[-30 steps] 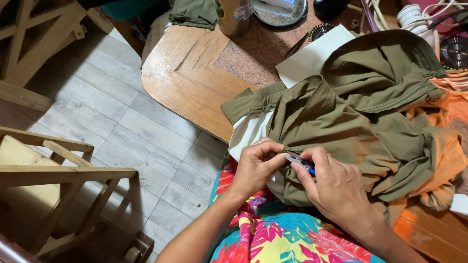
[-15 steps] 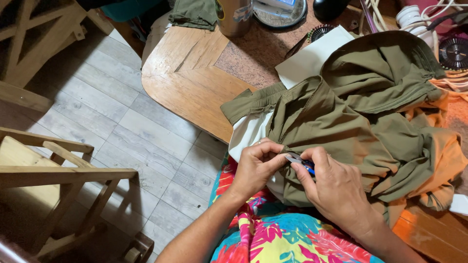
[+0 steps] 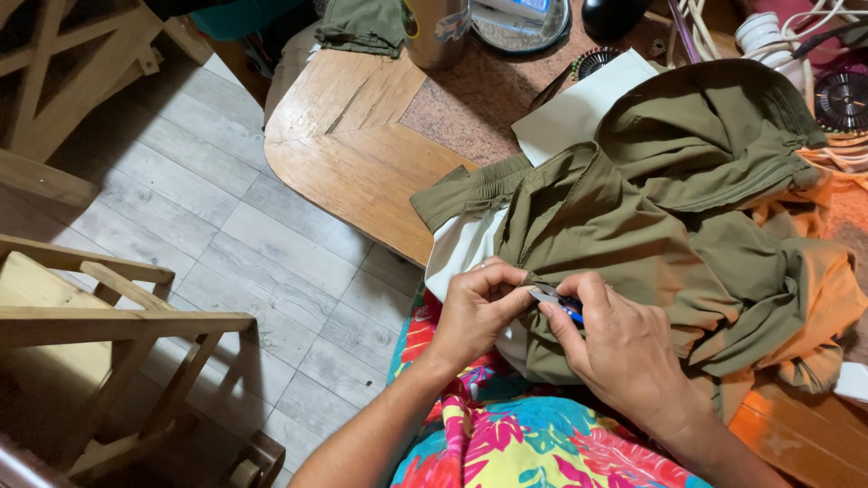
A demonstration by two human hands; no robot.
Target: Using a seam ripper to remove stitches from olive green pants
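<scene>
Head view, looking down over the lap. An olive-green garment [image 3: 651, 226] is lying bunched across the near edge of a wooden table [image 3: 353, 154] and spilling toward the person's lap, with orange fabric [image 3: 814, 298] showing under it on the right. The left hand [image 3: 475, 312] is pinching a fold at the garment's lower edge, fingers curled narrow on the cloth, thumb pressing against forefinger. The right hand [image 3: 624, 348] is sitting just beside it, fingers closed around small thread snips [image 3: 553, 296] with a blue grip; the metal tip is pointing left and touching the cloth at the pinched spot. Both hands are meeting at that fold, knuckles nearly touching.

White paper or cloth [image 3: 579, 113] is lying under the garment's upper part. A metal cup [image 3: 436, 32] is standing at the table's far edge. A floral garment [image 3: 542, 443] is covering the lap. A wooden chair [image 3: 99, 316] is standing on the grey plank floor [image 3: 226, 235], well apart to the left.
</scene>
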